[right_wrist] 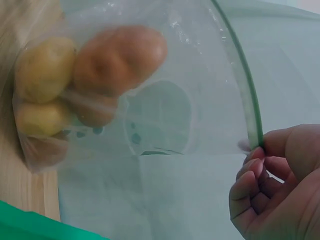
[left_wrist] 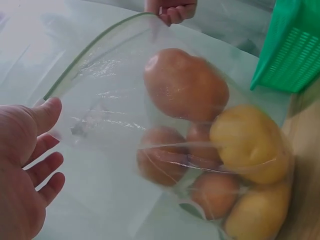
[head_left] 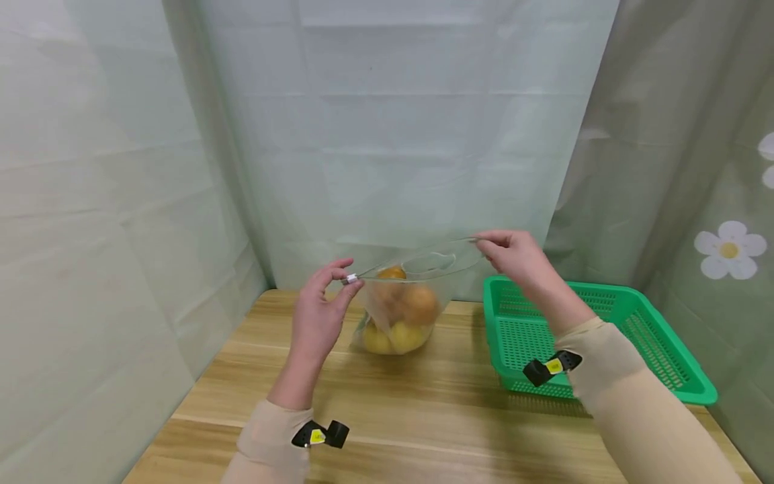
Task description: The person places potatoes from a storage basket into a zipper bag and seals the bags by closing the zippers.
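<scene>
A clear plastic zip bag (head_left: 444, 286) stands on the wooden table, its mouth edge stretched between both hands and parted into a loop in the head view. Inside lie yellow potatoes (left_wrist: 250, 145) at the bottom and several reddish-brown, potato-like lumps (right_wrist: 120, 60) above them. My left hand (head_left: 318, 316) pinches the white slider (head_left: 351, 277) at the bag's left top corner between thumb and index finger, the other fingers spread. With thumb and fingertips, my right hand (head_left: 517, 255) pinches the right top corner by the green zip strip (right_wrist: 252, 105), which lies higher than the left.
A green slotted plastic basket (head_left: 492, 336) stands on the right of the wooden table (head_left: 399, 410), under my right forearm. Pale curtains (head_left: 387, 148) hang behind the table and along both sides.
</scene>
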`<state>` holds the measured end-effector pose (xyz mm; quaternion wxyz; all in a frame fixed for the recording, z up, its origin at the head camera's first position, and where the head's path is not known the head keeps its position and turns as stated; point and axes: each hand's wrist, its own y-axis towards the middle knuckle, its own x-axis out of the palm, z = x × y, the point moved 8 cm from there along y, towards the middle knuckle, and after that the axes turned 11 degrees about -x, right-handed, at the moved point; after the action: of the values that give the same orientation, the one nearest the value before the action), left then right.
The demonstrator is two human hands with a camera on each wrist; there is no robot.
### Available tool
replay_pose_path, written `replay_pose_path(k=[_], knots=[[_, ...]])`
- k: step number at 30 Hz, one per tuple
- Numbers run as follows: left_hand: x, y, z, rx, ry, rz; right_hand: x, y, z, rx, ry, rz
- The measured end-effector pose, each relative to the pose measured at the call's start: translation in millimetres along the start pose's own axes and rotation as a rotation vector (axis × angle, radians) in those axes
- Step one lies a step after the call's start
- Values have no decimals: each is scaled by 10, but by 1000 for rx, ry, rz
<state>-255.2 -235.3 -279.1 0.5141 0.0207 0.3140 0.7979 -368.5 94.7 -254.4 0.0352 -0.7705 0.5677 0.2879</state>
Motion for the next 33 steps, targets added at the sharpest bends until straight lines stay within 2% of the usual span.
replay_pose_path(k=[4,10,13,19,24,28,33], knots=[[-24,66,41,2,-9,4,-58,-30,-6,12,9,-21],[-41,144,65,-44,-27,-9,-94,-70,-51,-3,54,-85],[-61,175,90,-59,-44,5,-118,-97,-84,-6,67,-120],[-68,216,127,-62,-72,19,-196,-162,-156,5,44,-159],[-53,247,117,-76,-96,36,-210,-187,-147,-8,28,-166],[-23,264,91,-88,-135,32,-173,-219,-70,-41,-26,-169],[10,280,44,-107,-165,27,-155,-218,44,-90,-78,-109]])
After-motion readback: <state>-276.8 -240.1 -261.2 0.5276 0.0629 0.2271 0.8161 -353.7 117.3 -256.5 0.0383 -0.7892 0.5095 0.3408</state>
